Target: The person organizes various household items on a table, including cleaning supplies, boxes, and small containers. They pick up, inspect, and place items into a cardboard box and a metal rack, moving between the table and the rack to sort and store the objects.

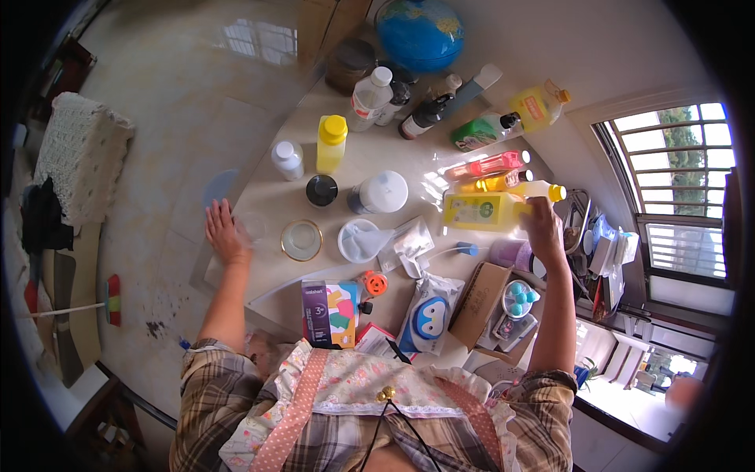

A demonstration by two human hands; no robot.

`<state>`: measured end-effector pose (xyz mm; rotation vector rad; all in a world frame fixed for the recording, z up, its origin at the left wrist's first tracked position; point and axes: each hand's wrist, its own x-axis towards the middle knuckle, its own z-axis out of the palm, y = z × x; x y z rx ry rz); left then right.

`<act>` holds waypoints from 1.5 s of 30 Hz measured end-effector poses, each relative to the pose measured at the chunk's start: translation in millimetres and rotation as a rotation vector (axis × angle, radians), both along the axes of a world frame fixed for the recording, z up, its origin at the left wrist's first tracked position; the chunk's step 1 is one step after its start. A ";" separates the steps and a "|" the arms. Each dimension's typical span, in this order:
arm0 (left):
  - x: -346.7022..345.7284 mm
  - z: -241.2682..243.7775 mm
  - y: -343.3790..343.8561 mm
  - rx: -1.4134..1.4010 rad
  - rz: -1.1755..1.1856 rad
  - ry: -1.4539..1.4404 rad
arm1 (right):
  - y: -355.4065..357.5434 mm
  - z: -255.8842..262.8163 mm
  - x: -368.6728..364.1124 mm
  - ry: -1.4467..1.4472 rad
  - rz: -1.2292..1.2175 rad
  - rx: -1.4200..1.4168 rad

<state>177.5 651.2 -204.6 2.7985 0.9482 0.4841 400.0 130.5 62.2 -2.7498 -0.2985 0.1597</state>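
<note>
My right hand (544, 231) is closed around the neck of a large bottle of pale yellow liquid (478, 211) with a yellow label. Beside that bottle stands another with a yellow cap (556, 193). My left hand (223, 236) is at the table's left edge, its fingers extended and slightly apart. Close against its thumb side is a blurred clear round piece (253, 229); whether they touch is unclear. Between my hands are a gold-rimmed glass dish (301, 241), a white bowl with a translucent funnel-like piece (360, 241) and a white-lidded tub (380, 192).
Behind stand a yellow-capped bottle (331, 144), a white bottle (288, 159), a dark-lidded jar (322, 191), a green bottle (479, 132) and a globe (420, 35). Nearer me lie a purple box (329, 312), a wipes pack (430, 315) and an open cardboard box (481, 301).
</note>
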 end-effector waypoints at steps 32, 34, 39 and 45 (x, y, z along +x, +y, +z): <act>-0.5 -1.6 1.4 -0.009 -0.016 0.026 | -38.9 21.5 -12.4 0.069 0.156 -0.224; -0.2 -1.7 1.6 -0.008 -0.015 0.024 | -42.3 16.8 -10.0 0.089 0.131 -0.234; 0.4 -1.7 0.8 -0.011 -0.013 0.008 | -53.8 10.5 -5.2 0.142 0.068 -0.189; 0.0 -4.3 2.2 0.015 -0.021 -0.001 | -55.4 10.2 -8.8 0.097 0.172 -0.255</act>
